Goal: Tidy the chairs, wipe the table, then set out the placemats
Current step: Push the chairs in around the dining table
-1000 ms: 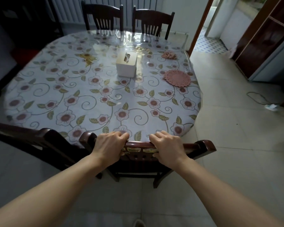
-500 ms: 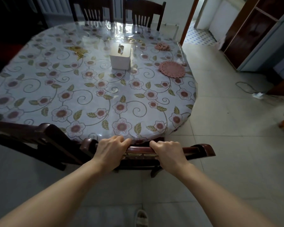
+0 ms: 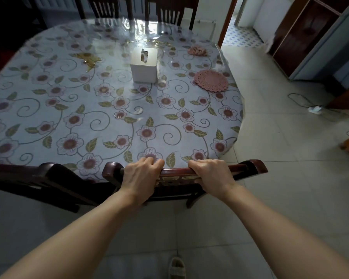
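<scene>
My left hand (image 3: 142,174) and right hand (image 3: 211,174) grasp the chair (image 3: 250,168) rail, fingers curled over; pushing further could pinch them against the bench (image 3: 109,117) edge.

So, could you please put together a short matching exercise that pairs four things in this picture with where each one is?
Things:
1. white tissue box
2. round pink placemat
3. yellowish spill
4. near chair

Places:
A. far left part of the table, left of the box
B. its top rail gripped by the left hand and the right hand
C. middle of the tabletop
D. near the table's right edge

Pairs: 1-C, 2-D, 3-A, 4-B
</scene>
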Action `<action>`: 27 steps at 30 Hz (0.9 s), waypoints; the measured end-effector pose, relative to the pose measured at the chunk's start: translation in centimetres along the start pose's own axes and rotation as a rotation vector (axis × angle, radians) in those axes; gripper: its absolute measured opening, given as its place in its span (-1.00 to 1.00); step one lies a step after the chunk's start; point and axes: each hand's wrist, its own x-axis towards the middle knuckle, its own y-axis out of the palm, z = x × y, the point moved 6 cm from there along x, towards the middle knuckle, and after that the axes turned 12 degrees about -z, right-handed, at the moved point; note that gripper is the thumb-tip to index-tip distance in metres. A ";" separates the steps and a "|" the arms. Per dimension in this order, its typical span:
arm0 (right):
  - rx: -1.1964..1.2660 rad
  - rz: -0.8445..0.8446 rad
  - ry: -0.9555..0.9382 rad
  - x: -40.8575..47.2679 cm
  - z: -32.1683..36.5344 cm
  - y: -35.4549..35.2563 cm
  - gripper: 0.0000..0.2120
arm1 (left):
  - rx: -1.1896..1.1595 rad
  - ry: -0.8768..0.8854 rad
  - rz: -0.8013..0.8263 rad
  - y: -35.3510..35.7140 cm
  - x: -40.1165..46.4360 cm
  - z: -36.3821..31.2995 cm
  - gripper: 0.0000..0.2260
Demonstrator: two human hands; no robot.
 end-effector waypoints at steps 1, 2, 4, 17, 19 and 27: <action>-0.005 -0.006 -0.006 0.1 -0.1 0.0 -0.63 | 0.009 0.003 0.007 0.1 0.1 -0.1 -0.52; -0.011 -0.011 -0.012 0.3 -0.2 0.0 -0.62 | 0.014 0.006 0.010 0.2 0.2 0.0 -0.52; -0.023 -0.018 -0.012 0.4 -0.3 0.1 -0.62 | 0.017 0.006 0.012 0.3 0.4 0.0 -0.52; -0.110 0.044 0.062 -0.4 -0.6 0.8 -0.54 | -0.057 -0.068 0.065 -0.3 -0.1 -0.4 -0.60; -0.091 0.116 0.055 -0.7 -0.8 0.7 -0.53 | -0.077 -0.081 0.124 -0.5 -0.3 -0.9 -0.49; -0.082 0.381 0.165 -1.6 -0.2 -1.5 -0.08 | -0.148 -0.144 0.253 -1.4 -0.6 -1.8 -0.23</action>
